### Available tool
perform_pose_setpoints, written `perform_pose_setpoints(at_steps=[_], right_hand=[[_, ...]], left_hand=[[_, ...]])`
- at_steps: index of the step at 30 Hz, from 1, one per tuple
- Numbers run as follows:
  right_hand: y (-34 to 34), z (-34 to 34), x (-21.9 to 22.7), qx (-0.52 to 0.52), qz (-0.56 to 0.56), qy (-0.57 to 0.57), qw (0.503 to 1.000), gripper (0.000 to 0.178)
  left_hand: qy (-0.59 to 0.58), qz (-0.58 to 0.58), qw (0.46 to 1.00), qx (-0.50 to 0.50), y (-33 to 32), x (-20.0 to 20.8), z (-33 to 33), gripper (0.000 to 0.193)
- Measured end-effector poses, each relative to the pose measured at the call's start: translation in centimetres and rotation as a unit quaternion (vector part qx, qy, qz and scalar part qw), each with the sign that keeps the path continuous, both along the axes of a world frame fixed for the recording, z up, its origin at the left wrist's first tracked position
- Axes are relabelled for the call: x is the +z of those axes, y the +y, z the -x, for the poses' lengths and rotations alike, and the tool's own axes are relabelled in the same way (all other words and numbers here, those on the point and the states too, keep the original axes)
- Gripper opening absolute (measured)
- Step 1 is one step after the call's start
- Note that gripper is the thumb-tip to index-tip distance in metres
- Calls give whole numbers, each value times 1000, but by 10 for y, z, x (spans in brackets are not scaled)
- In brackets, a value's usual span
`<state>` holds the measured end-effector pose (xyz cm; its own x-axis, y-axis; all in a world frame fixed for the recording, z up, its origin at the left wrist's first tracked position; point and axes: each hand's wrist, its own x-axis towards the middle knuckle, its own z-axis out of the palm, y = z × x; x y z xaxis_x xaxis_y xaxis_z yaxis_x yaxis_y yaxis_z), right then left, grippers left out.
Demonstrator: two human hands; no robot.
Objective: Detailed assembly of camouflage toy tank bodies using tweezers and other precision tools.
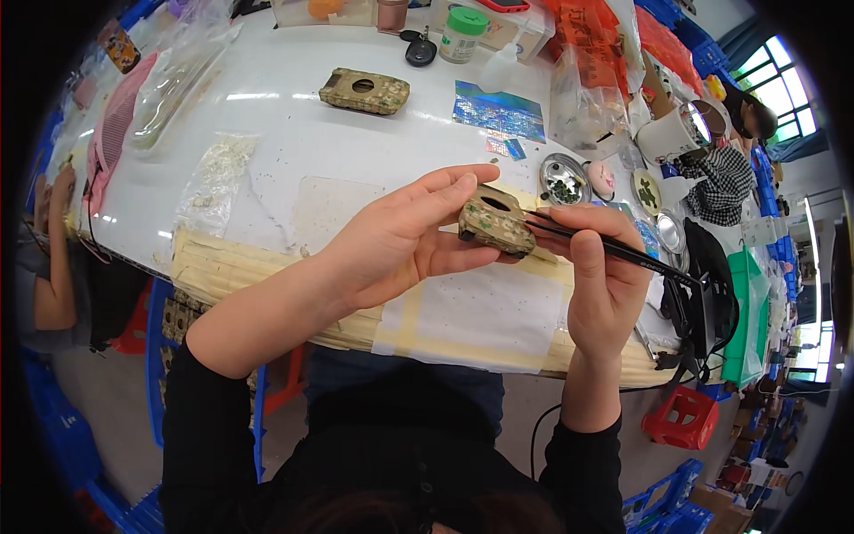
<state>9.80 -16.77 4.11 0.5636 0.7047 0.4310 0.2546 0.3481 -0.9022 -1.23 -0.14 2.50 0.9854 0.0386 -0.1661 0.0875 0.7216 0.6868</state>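
A camouflage model tank hull with a round hole in its top is held up over the near edge of the table. My left hand grips it by its left end, thumb above and fingers below. In my right hand are black tweezers, their tips at the hull's right end. Whether the tips pinch a small part is too fine to see. A second camouflage hull sits farther back on the white table. Right of my hands stands a round metal dish with small dark green pieces in it.
White paper is taped at the table's near edge. Shiny blue sheets, a green-lidded jar and a pink oval object lie beyond. A red stool is at right; another person's arm shows at far left.
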Motion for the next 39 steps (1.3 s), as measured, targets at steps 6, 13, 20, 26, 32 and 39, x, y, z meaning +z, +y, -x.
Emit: perform_pose_setpoints(at_steps=[6,13,20,26,32,39], right_hand=[[-2,-3,3,0,35,-6,999,14],[-2,-4,5,-1,46,-26,999,14],[-2,-5,6,-7,52,-48,997,13],[-2,-6,5,-13,56,-68,996,13],[-2,-6,5,-12,57,-79,995,13],[-2,-6,6,-10,52,-84,995,14]], left_hand=[[6,0,1000,7,-2,1,1,45],[3,-18,1000,5,-2,1,1,45],[4,-22,1000,7,-2,1,0,46],[6,-27,1000,8,-3,1,0,46],[6,-28,1000,8,-3,-1,0,45],[6,-28,1000,9,-2,0,1,45]])
